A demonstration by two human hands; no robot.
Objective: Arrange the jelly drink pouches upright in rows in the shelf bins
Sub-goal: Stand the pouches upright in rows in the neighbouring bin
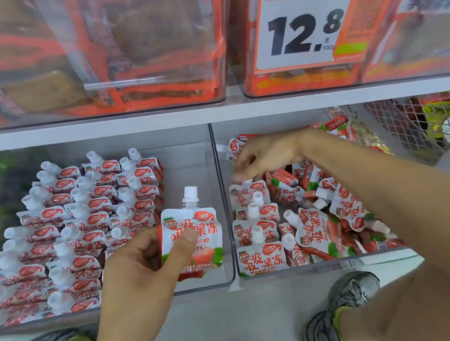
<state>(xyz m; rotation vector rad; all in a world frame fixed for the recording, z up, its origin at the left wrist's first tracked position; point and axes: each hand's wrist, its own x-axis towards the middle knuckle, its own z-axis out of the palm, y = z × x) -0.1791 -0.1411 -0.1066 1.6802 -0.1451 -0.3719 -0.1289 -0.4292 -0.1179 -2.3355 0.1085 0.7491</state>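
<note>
My left hand (150,260) grips a white strawberry jelly pouch (194,232) upright, cap up, in the bare right part of the left clear bin (212,282). Several rows of upright pouches (82,221) fill that bin's left side. In the right bin (315,267) a short row of upright pouches (255,229) stands along the left wall, with a loose heap of pouches (334,213) lying beside it. My right hand (264,155) hovers over the back of that row, its fingertips pinched on the cap of the rear pouch (244,189).
The shelf board (211,114) above carries clear bins of orange-wrapped snacks (119,55) and a 12.8 price card (304,21). A wire mesh basket (416,121) sits at the right. Grey sneakers (345,308) stand on the floor below.
</note>
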